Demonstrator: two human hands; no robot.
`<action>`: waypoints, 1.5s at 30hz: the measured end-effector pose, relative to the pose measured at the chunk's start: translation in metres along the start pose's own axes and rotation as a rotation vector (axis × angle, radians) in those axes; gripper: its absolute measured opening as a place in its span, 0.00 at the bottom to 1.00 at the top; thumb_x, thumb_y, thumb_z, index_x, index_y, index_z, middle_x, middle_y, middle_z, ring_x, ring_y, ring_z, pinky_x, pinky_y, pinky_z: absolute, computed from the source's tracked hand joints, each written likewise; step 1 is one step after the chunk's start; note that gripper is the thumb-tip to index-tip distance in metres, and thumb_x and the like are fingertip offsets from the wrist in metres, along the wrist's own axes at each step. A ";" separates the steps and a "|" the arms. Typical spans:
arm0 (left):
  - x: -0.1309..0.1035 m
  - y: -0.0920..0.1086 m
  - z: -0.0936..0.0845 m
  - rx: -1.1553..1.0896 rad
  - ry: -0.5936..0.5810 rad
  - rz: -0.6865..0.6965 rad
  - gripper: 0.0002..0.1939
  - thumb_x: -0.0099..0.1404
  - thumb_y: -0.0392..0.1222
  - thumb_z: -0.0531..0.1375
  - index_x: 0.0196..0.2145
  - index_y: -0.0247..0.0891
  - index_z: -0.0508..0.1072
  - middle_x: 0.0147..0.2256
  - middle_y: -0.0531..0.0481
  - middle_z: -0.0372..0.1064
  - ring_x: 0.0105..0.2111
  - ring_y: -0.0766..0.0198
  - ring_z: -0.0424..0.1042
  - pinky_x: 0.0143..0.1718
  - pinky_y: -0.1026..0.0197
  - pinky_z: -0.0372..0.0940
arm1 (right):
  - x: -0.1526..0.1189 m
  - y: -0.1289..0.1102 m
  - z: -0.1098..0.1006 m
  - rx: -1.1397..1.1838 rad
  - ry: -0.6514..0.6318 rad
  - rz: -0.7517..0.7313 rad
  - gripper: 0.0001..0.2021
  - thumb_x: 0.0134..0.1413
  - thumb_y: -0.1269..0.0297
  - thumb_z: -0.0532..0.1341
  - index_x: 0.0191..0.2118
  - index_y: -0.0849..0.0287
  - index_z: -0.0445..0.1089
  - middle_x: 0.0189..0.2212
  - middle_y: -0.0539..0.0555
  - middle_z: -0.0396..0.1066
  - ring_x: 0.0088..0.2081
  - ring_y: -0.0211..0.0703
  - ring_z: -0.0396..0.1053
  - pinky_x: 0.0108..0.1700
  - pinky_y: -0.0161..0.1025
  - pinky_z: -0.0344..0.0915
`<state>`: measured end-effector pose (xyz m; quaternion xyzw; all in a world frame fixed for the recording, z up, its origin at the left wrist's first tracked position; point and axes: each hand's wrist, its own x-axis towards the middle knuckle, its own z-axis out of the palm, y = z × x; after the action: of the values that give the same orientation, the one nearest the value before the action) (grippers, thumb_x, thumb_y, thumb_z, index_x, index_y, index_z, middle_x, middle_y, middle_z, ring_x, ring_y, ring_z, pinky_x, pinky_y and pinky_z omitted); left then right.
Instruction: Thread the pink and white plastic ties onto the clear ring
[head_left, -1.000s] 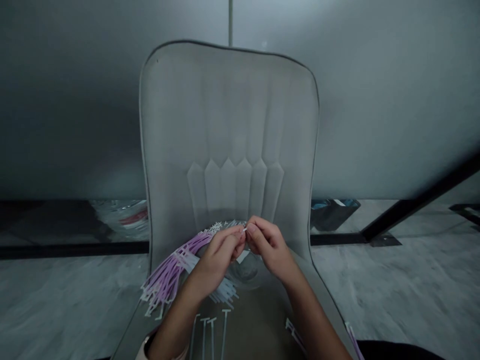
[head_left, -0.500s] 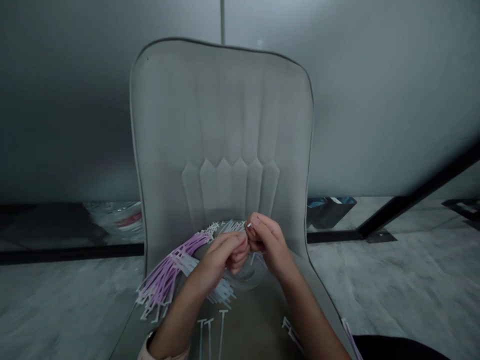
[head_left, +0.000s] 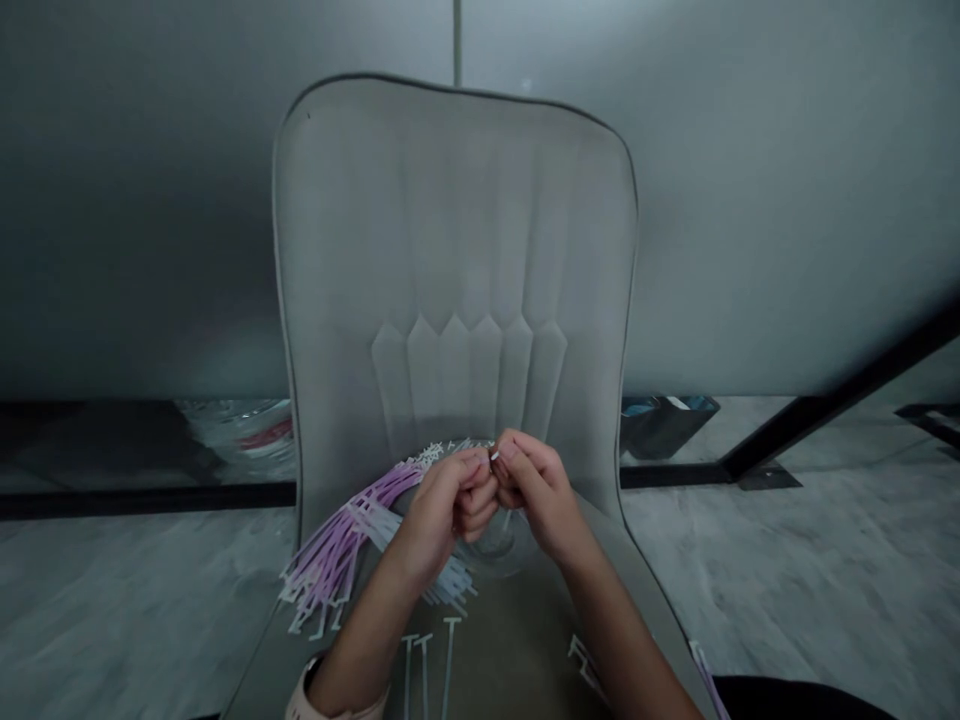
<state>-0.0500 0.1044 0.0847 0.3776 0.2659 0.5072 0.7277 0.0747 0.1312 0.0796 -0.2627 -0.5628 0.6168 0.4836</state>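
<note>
My left hand [head_left: 452, 500] and my right hand [head_left: 534, 488] meet above the chair seat, both with fingers curled in. A small white piece [head_left: 494, 455] shows at the thumb and fingertip of my right hand. My left thumb presses on its curled forefinger right beside that piece; whatever lies in its grip is hidden. Below the hands is a clear round dish [head_left: 499, 560], partly covered by them. To the left lie a bundle of thin purple sticks with white T-shaped ends [head_left: 330, 555] and a bundle of pale sticks [head_left: 450, 582].
Small white pieces [head_left: 430, 455] lie behind the left hand. Several pale T-ended sticks [head_left: 450, 655] rest at the seat's front, more by the right forearm [head_left: 581, 655]. The grey chair [head_left: 465, 220] stands before a frosted panel [head_left: 750, 200]; a dark bag [head_left: 664, 425] is behind it.
The view has shifted slightly, so the chair sits a little further right. My hands stay together, and the small white piece has tilted a little between the fingertips.
</note>
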 end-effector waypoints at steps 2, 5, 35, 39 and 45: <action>0.000 0.001 -0.001 -0.005 -0.011 0.003 0.17 0.62 0.45 0.55 0.21 0.41 0.52 0.16 0.63 0.39 0.16 0.73 0.36 0.15 0.68 0.37 | 0.000 0.001 0.001 0.004 0.011 -0.001 0.20 0.59 0.49 0.58 0.23 0.57 0.56 0.18 0.42 0.44 0.19 0.32 0.40 0.20 0.33 0.40; 0.000 0.002 0.000 -0.013 -0.026 0.002 0.17 0.61 0.44 0.55 0.20 0.41 0.51 0.16 0.63 0.38 0.16 0.74 0.35 0.15 0.68 0.37 | 0.001 0.001 0.001 0.007 0.001 -0.005 0.20 0.60 0.50 0.58 0.24 0.57 0.56 0.18 0.41 0.45 0.19 0.31 0.40 0.20 0.32 0.40; 0.002 -0.002 0.000 0.025 0.043 0.033 0.16 0.61 0.42 0.54 0.20 0.41 0.52 0.15 0.64 0.40 0.14 0.74 0.37 0.14 0.70 0.40 | -0.001 0.003 0.003 0.026 -0.017 -0.013 0.18 0.62 0.53 0.57 0.26 0.58 0.57 0.18 0.41 0.46 0.19 0.31 0.41 0.19 0.31 0.40; 0.001 0.000 0.004 0.042 0.077 0.029 0.16 0.60 0.43 0.56 0.19 0.40 0.53 0.15 0.65 0.40 0.14 0.75 0.36 0.14 0.71 0.40 | -0.001 0.002 0.004 0.041 -0.015 -0.005 0.18 0.61 0.52 0.58 0.25 0.57 0.57 0.18 0.41 0.45 0.19 0.31 0.40 0.19 0.31 0.40; 0.002 -0.003 0.008 0.054 0.128 0.048 0.16 0.58 0.43 0.58 0.20 0.40 0.54 0.14 0.66 0.41 0.13 0.76 0.36 0.12 0.73 0.41 | -0.003 -0.002 0.005 0.041 -0.017 0.013 0.18 0.59 0.51 0.59 0.25 0.57 0.57 0.18 0.41 0.46 0.19 0.31 0.41 0.19 0.30 0.40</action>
<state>-0.0422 0.1032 0.0868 0.3701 0.3163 0.5402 0.6864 0.0723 0.1264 0.0816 -0.2511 -0.5524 0.6334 0.4803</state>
